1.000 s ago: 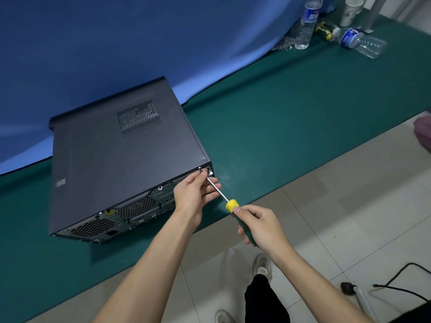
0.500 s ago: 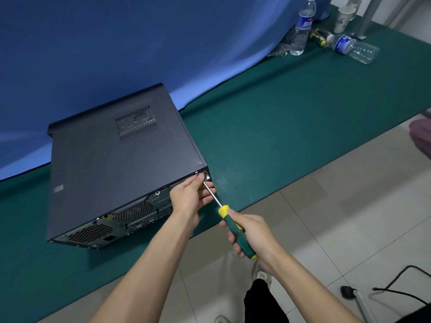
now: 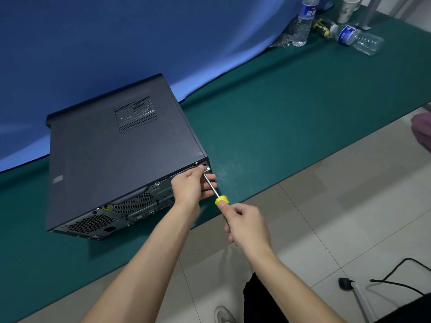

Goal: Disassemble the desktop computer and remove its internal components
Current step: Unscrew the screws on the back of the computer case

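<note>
blue-labelled water bottles [image 3: 303, 22], their writing unreadable.

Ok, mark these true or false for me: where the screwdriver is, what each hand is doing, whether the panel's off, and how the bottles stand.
1. The right hand grips the screwdriver by its handle. True.
2. The screwdriver tip is at the case's front edge. False: it meets the rear top corner, near the ports.
3. The left hand lies flat on top of the case. False: its fingers pinch the shaft at the rear corner.
4. The side panel is already off. False: the vented panel still covers the case.
5. One bottle stands and another lies on the mat. True.
</note>
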Demonstrator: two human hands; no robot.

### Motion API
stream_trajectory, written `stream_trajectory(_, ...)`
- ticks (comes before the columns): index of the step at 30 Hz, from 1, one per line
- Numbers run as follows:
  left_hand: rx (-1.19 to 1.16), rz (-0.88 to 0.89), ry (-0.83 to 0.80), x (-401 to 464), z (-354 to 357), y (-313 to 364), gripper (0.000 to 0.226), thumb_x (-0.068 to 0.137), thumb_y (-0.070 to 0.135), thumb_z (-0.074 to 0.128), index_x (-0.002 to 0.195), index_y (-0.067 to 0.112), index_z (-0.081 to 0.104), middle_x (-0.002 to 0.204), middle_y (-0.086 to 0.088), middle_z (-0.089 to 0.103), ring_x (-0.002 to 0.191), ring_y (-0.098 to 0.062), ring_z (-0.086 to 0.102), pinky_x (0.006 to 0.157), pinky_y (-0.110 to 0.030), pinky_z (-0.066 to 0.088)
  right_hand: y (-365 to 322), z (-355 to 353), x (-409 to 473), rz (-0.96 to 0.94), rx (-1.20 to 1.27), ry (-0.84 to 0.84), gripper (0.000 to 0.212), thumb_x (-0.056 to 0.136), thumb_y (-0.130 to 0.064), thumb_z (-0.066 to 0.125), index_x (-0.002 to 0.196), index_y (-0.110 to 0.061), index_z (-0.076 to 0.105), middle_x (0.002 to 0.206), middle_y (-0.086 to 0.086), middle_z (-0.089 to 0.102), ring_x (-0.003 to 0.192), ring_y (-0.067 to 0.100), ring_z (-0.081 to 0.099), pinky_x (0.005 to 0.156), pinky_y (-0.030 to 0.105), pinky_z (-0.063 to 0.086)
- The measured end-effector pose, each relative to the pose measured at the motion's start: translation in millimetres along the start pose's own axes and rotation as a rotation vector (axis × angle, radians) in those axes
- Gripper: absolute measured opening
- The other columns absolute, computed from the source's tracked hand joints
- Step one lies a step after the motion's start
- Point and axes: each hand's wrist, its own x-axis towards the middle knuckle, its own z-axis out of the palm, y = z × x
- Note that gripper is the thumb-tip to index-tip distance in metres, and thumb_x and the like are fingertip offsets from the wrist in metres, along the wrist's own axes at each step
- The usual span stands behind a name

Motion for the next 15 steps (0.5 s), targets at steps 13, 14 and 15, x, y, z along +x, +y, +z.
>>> stream_trajectory(13,-0.017,-0.054,-0.099,-8,2,0,0.019,0.098,0.005,0.042,0.098,-0.008,0.056,0.075,-0.019,0.067,0.051,-0.021,0.066,0.049,-0.029,0.057,-7,-6,7,-0.027,0.164,-0.266,0.021,0.093,-0.025,0.056,0.075,-0.013,0.057,0.071,0.001,0.065,0.051,0.012,0.061,0.058,0.027,0.048)
stream_trajectory(14,-0.013,-0.065,-0.108,-7,0,0,0.017,0.097,0.007,0.045,0.097,-0.005,0.057,0.075,-0.018,0.068,0.052,-0.020,0.067,0.048,-0.029,0.056,-6,-3,8,-0.040,0.146,-0.203,0.019,0.088,-0.022,0.063,0.074,-0.014,0.054,0.070,0.001,0.063,0.054,0.014,0.062,0.063,0.029,0.049)
stream_trajectory(15,0.021,-0.064,-0.104,-7,-2,1,0.014,0.095,0.008,0.050,0.094,-0.003,0.058,0.072,-0.014,0.069,0.051,-0.019,0.066,0.046,-0.028,0.055,-5,0,9,-0.049,0.120,-0.137,0.020,0.084,-0.021,0.068,0.075,-0.014,0.052,0.071,0.001,0.061,0.061,0.019,0.064,0.068,0.033,0.050)
